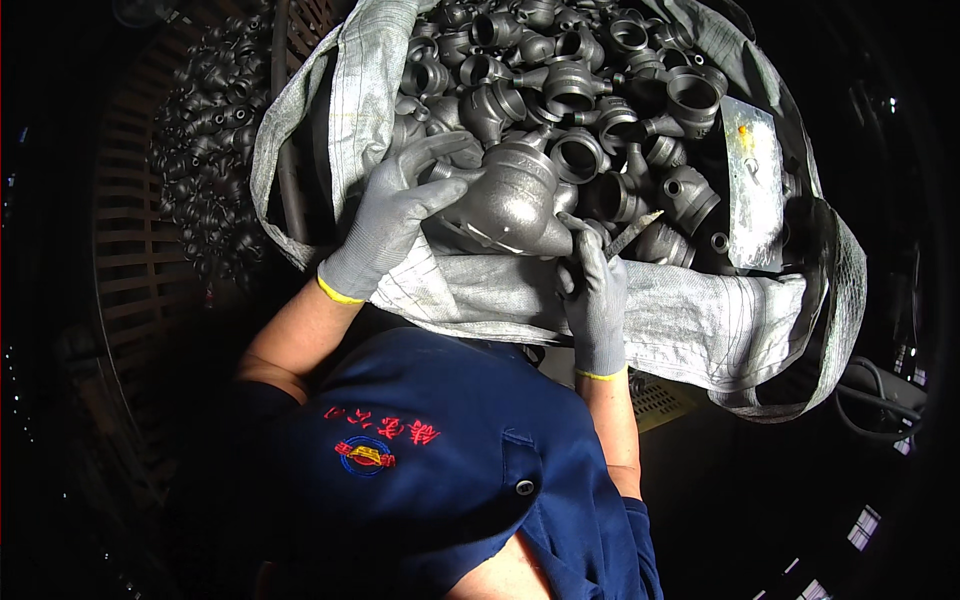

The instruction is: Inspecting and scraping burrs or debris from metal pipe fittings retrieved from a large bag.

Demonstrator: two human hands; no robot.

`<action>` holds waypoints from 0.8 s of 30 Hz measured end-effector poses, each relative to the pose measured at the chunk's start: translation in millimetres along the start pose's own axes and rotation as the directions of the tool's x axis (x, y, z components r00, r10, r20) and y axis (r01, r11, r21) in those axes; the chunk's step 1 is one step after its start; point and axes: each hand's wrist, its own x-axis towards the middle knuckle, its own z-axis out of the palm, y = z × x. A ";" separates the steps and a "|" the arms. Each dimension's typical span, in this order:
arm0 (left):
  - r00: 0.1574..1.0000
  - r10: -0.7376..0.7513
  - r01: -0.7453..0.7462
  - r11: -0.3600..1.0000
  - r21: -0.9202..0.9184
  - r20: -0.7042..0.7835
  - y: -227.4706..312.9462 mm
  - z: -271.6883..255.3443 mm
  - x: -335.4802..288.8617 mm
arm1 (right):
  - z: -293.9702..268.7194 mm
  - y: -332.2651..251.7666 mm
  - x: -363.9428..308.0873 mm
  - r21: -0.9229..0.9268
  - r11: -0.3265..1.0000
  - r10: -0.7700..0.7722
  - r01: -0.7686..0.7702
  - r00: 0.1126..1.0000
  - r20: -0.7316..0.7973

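My left hand (390, 215), in a grey glove with a yellow cuff edge, grips a large dark grey cast pipe fitting (512, 200) from its left side. The fitting has a rounded body and a wide collar, and I hold it over the near rim of a woven sack. My right hand (598, 300), gloved the same way, is closed around a narrow flat metal tool (634, 234), perhaps a file. The tool's blade sticks out up and to the right. My right fingertips are at the fitting's lower right end; whether they touch it I cannot tell.
A pile of similar pipe fittings (575, 90) fills the white woven sack (690, 315). On the pile's right lies a pale metal plate (754, 185). Further left, a slatted metal crate (135, 215) holds many smaller fittings (215, 130). Loose sack straps (845, 300) loop at the right.
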 end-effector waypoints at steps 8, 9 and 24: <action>0.996 -0.054 0.056 0.998 0.019 -0.075 -4.9 -7.9 1.7 | -0.8 -4.7 0.8 0.045 0.999 -0.019 0.014 0.994 0.105; 0.993 -0.042 0.046 0.999 0.027 -0.113 -4.9 -8.4 1.4 | 2.4 -7.9 -1.2 0.087 0.996 0.019 -0.028 0.994 0.105; 0.765 0.434 -0.370 0.901 0.227 -0.477 84.8 -87.6 -29.0 | -4.1 16.5 7.2 0.149 0.978 0.138 -0.149 0.987 0.084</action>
